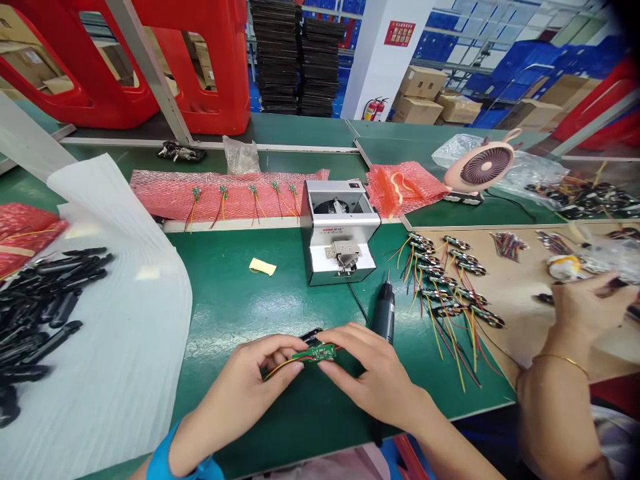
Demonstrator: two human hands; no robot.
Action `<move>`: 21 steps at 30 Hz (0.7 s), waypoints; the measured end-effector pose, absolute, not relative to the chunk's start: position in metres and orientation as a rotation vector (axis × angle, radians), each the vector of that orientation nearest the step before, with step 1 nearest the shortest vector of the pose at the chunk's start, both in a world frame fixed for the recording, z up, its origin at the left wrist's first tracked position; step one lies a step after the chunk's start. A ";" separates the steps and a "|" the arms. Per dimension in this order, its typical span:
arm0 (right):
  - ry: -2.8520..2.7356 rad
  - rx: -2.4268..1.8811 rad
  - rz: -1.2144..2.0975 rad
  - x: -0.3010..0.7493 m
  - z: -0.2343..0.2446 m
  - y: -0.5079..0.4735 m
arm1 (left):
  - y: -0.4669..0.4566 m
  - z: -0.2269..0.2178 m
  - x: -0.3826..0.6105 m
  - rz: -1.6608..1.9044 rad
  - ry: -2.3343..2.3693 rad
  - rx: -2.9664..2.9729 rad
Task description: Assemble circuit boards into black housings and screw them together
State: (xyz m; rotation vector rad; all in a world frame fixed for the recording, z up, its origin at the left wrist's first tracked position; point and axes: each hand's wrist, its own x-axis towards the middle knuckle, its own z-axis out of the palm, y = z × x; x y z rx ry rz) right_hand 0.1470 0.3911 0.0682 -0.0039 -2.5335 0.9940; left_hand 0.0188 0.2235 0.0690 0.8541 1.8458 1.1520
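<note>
My left hand (250, 387) and my right hand (373, 373) meet low at the centre over the green mat (235, 307). Both pinch a small green circuit board (315, 353) with yellow and red wires trailing left. A black plastic part (311, 335) sits just behind the board, touching it. A black electric screwdriver (384, 313) lies on the mat right behind my right hand. A grey screw feeder box (339, 230) stands beyond, in the middle of the bench.
Several black plastic housings (40, 313) lie on white foam sheet at the left. Wired boards (450, 287) lie in rows at the right. Another person's hand (585, 313) works at the far right. Pink bubble wrap (220, 193) with boards and a pink fan (483, 167) sit behind.
</note>
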 end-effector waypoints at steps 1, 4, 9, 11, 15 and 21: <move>-2.521 -0.004 0.992 0.147 0.068 0.391 | 0.223 0.070 0.020 1.147 1.911 0.902; -2.501 -0.016 1.000 0.149 0.068 0.390 | 0.219 0.072 0.021 1.106 2.051 1.056; -2.487 -0.088 1.028 0.151 0.070 0.389 | 0.214 0.072 0.018 1.083 2.155 1.302; -2.474 -0.118 1.044 0.152 0.070 0.388 | 0.215 0.071 0.017 1.104 2.169 1.426; -2.457 -0.144 1.077 0.153 0.071 0.389 | 0.218 0.073 0.019 1.150 2.162 1.618; -2.451 -0.051 1.007 0.157 0.070 0.389 | 0.223 0.078 0.025 1.185 2.236 1.559</move>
